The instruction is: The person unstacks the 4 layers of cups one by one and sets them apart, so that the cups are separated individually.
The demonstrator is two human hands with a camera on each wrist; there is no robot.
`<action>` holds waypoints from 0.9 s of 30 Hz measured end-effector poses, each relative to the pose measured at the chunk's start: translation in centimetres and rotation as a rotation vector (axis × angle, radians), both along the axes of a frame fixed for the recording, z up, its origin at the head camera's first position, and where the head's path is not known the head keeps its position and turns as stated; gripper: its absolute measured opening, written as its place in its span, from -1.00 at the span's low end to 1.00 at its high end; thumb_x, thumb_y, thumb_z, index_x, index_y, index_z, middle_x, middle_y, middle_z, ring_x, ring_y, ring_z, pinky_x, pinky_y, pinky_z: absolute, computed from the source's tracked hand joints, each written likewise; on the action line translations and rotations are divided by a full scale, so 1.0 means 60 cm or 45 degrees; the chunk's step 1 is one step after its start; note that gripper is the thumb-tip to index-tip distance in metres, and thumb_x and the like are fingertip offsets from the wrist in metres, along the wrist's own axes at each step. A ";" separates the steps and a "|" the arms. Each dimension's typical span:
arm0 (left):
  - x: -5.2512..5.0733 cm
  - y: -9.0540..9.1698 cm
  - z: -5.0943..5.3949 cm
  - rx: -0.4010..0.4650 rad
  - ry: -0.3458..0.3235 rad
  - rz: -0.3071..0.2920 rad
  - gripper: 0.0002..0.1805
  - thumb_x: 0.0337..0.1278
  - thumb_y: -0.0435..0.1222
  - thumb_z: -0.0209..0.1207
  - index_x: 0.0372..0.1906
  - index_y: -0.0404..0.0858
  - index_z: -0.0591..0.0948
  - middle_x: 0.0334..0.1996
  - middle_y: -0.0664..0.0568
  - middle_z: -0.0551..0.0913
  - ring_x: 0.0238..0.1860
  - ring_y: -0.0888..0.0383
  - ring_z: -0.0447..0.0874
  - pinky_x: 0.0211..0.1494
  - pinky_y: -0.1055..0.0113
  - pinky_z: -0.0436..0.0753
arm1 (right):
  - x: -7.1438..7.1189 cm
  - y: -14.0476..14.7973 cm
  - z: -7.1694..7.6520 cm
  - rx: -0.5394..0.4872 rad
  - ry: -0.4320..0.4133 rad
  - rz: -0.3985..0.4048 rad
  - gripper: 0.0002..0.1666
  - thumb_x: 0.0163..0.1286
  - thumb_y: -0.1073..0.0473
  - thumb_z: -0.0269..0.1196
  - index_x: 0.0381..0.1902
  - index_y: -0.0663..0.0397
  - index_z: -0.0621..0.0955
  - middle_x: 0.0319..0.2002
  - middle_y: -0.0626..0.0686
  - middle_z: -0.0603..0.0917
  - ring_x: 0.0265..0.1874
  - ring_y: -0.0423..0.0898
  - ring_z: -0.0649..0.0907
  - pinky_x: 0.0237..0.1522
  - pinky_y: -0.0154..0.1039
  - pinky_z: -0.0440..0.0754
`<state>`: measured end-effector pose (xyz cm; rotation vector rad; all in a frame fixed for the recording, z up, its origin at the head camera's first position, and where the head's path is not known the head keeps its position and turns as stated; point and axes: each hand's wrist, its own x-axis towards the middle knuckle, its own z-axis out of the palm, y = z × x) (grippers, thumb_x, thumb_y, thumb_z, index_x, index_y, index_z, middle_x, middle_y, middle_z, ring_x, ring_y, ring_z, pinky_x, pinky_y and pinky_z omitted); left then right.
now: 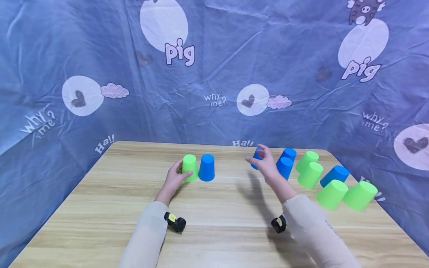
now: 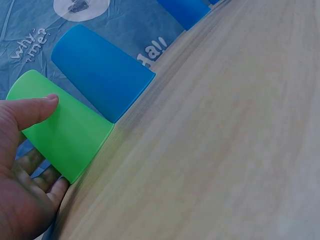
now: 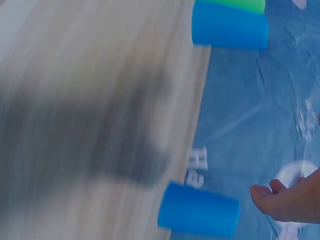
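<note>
My left hand [image 1: 174, 179] holds an upturned green cup [image 1: 190, 168] on the table, its thumb across the front and its fingers round the far side. Close by on the right stands an upturned blue cup [image 1: 206, 168]; both show again in the left wrist view, the green cup [image 2: 65, 127] nearer than the blue cup [image 2: 102, 72]. My right hand [image 1: 266, 163] is raised over the table with thumb and fingers apart, holding nothing. Behind it, partly covered, is another blue cup [image 1: 256, 159]. The right wrist view catches part of the right hand [image 3: 290, 200] near a blue cup [image 3: 199, 210].
Right of my right hand stand several upturned cups, among them a blue cup [image 1: 285, 168], a green cup [image 1: 310, 175], another blue cup [image 1: 335, 175] and a green cup [image 1: 360, 196] near the right edge. A blue printed cloth [image 1: 187, 111] hangs behind the wooden table [image 1: 214, 216].
</note>
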<state>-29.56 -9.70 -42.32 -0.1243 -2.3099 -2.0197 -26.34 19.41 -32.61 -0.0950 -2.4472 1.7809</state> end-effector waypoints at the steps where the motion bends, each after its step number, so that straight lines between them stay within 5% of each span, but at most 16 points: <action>1: 0.000 0.000 0.000 -0.002 -0.003 0.000 -0.29 -0.11 -0.43 0.19 0.23 -0.27 0.18 0.18 -0.18 0.22 0.18 -0.04 0.14 0.20 0.14 0.16 | -0.002 -0.011 -0.004 -0.020 -0.005 0.013 -0.14 0.10 0.22 0.23 0.27 0.15 0.04 0.21 0.27 0.12 0.19 0.14 0.11 0.09 -0.02 0.25; 19: 0.000 -0.004 -0.002 0.013 0.004 -0.001 -0.30 -0.11 -0.44 0.19 0.22 -0.27 0.20 0.17 -0.18 0.24 0.17 -0.03 0.16 0.19 0.17 0.18 | -0.028 -0.141 -0.083 -0.111 0.054 0.121 -0.22 -0.02 0.30 0.28 0.17 0.25 0.22 0.10 0.35 0.27 0.11 0.22 0.23 0.07 0.03 0.26; 27: 0.003 -0.001 0.003 0.014 0.017 -0.001 -0.32 -0.11 -0.44 0.19 0.21 -0.29 0.21 0.16 -0.19 0.25 0.17 -0.03 0.17 0.19 0.16 0.18 | -0.038 -0.182 -0.106 -0.094 -0.010 0.160 -0.22 -0.02 0.27 0.30 0.17 0.24 0.24 0.09 0.31 0.31 0.07 0.20 0.28 0.05 0.05 0.28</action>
